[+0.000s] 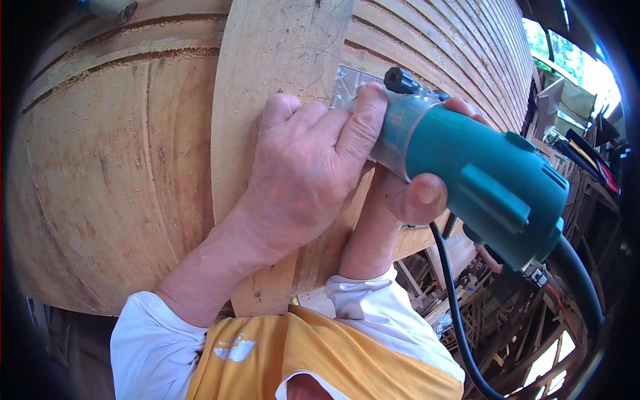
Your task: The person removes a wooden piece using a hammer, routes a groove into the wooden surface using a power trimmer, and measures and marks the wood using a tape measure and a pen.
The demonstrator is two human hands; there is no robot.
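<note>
A teal trim router [487, 173] with a clear plastic base lies tilted across the upper middle of the view. My right hand [423, 199] is wrapped round its body, thumb on the near side and fingertips showing on the far side. My left hand [303, 157] is closed, its thumb pressed against the router's base and its curled fingers over a flat wooden board [280, 47]. That board lies across a large wooden panel [93, 173], along the router base's edge. The cutting bit is hidden.
Parallel grooves run across the panel's upper part [440, 40], with sawdust along some of them. A black cord [453, 313] hangs below the router, and a thicker dark cable [581, 283] leaves its rear end. Wood scraps [480, 320] are piled at lower right.
</note>
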